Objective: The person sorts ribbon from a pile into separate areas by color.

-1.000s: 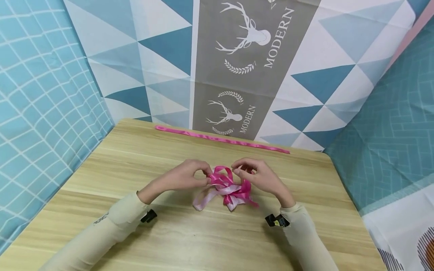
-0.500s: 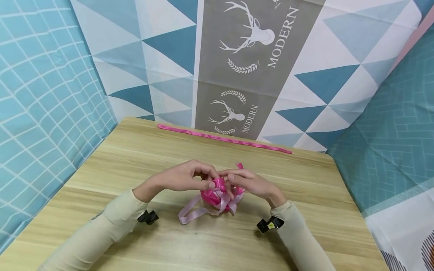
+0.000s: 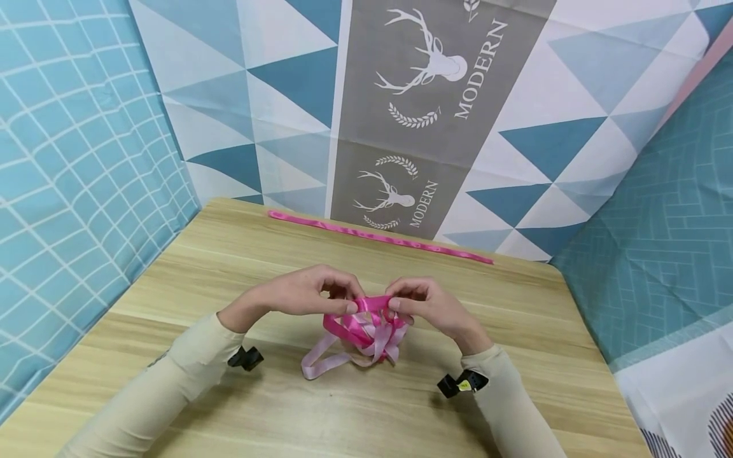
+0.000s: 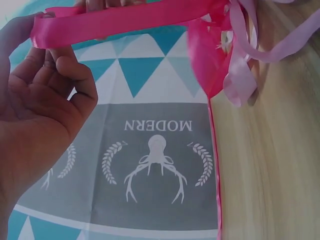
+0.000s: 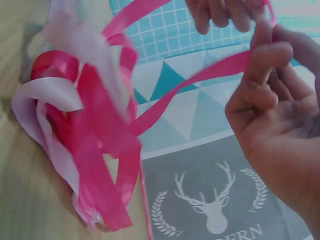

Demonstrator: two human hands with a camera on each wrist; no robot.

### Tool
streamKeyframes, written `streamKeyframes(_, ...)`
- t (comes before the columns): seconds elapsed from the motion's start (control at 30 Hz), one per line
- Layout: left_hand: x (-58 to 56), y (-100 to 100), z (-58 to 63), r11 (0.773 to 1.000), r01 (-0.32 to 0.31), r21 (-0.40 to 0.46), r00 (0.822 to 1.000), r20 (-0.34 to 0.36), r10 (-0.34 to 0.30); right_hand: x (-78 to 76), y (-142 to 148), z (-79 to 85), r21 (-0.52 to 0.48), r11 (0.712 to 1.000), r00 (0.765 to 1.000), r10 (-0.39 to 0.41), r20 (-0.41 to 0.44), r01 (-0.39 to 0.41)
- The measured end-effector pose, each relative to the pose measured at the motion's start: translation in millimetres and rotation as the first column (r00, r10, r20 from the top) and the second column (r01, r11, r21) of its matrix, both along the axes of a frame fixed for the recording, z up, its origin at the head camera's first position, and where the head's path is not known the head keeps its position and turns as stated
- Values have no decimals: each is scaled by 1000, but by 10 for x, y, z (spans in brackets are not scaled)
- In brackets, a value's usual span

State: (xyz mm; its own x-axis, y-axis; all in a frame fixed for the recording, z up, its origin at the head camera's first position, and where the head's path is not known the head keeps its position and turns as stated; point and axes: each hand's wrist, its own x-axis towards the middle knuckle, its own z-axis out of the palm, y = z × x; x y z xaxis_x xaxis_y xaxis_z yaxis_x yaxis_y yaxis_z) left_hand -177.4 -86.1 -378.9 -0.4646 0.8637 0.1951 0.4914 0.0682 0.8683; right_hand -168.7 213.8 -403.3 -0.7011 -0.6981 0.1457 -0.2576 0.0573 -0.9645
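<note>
A loose heap of satin ribbon (image 3: pixel 375 337), bright pink with pale pink lengths among it, lies mid-table in the head view. My left hand (image 3: pixel 312 292) pinches a bright pink stretch between thumb and fingers. Opposite it, my right hand (image 3: pixel 431 304) pinches the same ribbon a short way along. Between the two hands the strip runs level, above the heap. In the left wrist view the pink ribbon (image 4: pixel 120 22) loops round the left fingers and leads off to the heap. The right wrist view shows a pink strand (image 5: pixel 195 80) rising from the heap to the right fingertips.
A separate straight pink ribbon (image 3: pixel 378 236) lies along the table's back edge. A pale pink loop (image 3: pixel 321 362) trails from the heap toward the front left. Patterned cloth (image 3: pixel 401 127) hangs behind the wooden table (image 3: pixel 355 420), with more cloth at both sides.
The hands came together over the ribbon heap, then moved apart, drawing a pink strip between them. The pale loop shifted to the left and forward along the table.
</note>
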Motion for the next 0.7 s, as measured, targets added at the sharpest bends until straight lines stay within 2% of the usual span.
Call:
streamKeyframes(0.1,-3,-33,24,1000,-16,-3,1000,-2,16,31,27,62,-17,998,998,-58,-12,57)
streamKeyframes(0.3,-21,-95,68,999,-49,-8,999,10,49,61,73,169,-69,992,995,-103,-5,102)
streamKeyframes(0.43,-38,-140,104,997,-76,-10,997,6,76,67,103,231,-99,982,987,-161,-19,159)
streamKeyframes(0.53,-42,-175,141,995,-95,-16,995,6,95,70,126,269,-139,966,974,-224,-34,217)
streamKeyframes(0.7,-57,-255,204,987,-156,-36,988,-14,155,81,169,326,-235,921,944,-327,-35,310)
